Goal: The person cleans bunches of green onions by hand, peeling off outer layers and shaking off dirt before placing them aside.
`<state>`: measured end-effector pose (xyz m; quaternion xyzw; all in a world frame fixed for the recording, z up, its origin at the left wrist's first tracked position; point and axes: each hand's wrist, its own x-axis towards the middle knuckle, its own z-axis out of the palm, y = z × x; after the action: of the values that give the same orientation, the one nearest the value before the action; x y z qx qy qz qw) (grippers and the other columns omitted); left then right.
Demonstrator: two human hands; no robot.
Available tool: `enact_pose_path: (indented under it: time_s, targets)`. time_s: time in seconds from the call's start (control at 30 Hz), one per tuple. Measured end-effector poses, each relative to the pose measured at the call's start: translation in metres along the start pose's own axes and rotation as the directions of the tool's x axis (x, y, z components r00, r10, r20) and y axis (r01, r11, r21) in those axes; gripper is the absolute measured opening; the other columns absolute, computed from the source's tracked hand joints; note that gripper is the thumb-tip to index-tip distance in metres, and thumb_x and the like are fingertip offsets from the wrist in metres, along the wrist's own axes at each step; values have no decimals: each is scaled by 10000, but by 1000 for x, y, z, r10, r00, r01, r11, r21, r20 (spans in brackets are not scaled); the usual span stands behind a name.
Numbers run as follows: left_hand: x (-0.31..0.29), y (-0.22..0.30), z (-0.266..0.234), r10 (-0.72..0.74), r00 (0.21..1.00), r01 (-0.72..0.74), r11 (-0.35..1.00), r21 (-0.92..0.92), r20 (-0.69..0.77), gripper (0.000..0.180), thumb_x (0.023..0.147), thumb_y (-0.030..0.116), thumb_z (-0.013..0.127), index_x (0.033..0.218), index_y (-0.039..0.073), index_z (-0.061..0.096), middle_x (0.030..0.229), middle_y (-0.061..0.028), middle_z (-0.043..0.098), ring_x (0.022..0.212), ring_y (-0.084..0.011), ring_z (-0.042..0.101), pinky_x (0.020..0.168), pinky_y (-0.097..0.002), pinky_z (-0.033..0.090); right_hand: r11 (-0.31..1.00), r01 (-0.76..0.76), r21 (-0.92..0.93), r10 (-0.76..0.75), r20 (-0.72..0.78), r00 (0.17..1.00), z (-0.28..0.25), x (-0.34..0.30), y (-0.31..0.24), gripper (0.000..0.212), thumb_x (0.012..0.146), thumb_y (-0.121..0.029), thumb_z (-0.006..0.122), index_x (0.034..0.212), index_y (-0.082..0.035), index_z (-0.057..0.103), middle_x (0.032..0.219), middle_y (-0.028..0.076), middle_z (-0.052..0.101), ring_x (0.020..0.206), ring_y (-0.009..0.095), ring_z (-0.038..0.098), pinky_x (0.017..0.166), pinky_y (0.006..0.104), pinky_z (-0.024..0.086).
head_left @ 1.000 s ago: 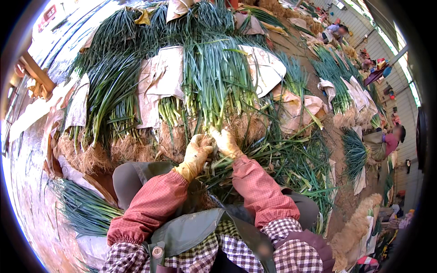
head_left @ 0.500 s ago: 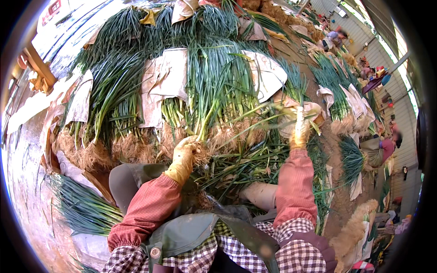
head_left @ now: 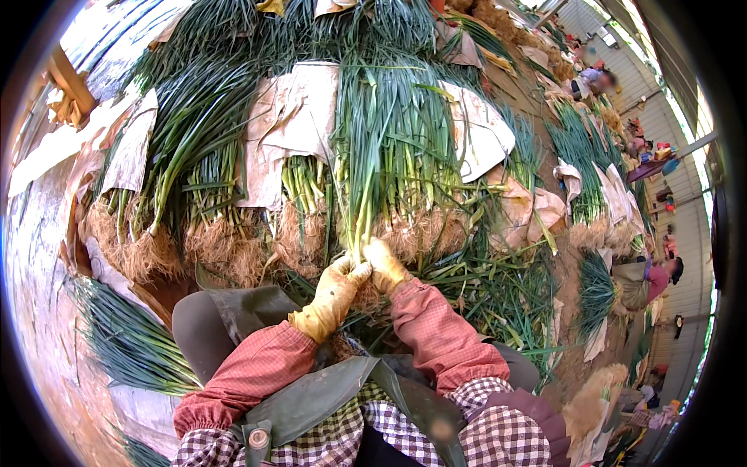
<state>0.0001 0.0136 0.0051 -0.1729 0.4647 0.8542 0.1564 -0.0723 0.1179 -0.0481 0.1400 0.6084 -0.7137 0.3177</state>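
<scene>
Both my hands wear yellowish gloves and meet in front of me. My left hand point(head_left: 330, 297) is closed round the lower end of a few green onions point(head_left: 360, 210), whose roots hang below the grip. Right beside it, my right hand point(head_left: 385, 267) pinches the same pale stems from the other side. Their leaves point away from me, over a row of more green onions point(head_left: 420, 163) with shaggy brown roots. Part of the roots is hidden behind the gloves.
Loose leaves point(head_left: 498, 300) pile up right of my knees. Pale sheets point(head_left: 288, 117) lie between the bundles. Another green onion bundle point(head_left: 132, 335) rests at the left. Several people work on the right, one in a pink top point(head_left: 657, 282) beside a bundle.
My right hand has come in from the right, where it held stripped leaves, to the stems at my left hand. The leaves have left it. The view has shifted slightly.
</scene>
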Motion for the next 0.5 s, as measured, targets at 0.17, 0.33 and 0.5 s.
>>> enact_pose_path:
  time_s: [0.17, 0.33, 0.5]
  targets:
    - [4, 9, -4, -52, 993, 63, 993, -104, 107, 51, 843, 70, 536, 893, 61, 531, 748, 25, 523, 646, -84, 496, 588, -228, 435, 917, 399, 5, -375, -326, 868, -56, 10, -104, 189, 868, -129, 461, 992, 11, 440, 760, 86, 546, 491, 132, 509, 384, 233, 473]
    - [-9, 24, 7, -89, 945, 197, 923, -332, 314, 102, 856, 81, 517, 942, 35, 489, 777, -21, 534, 632, -112, 523, 555, -227, 458, -33, -387, -922, -858, -173, 484, -124, -5, -142, 732, 791, -346, 580, 1335, -1, 233, 1262, 251, 394, 838, 216, 538, 669, 333, 502]
    - [-15, 23, -5, -87, 873, 310, 859, -408, 479, 141, 844, 86, 531, 967, 39, 481, 770, -56, 551, 603, -141, 537, 496, -239, 458, 996, 93, 15, -90, 435, 896, -13, -37, -77, 430, 816, -321, 594, 1096, -6, 509, 985, 131, 592, 950, 217, 546, 811, 359, 466]
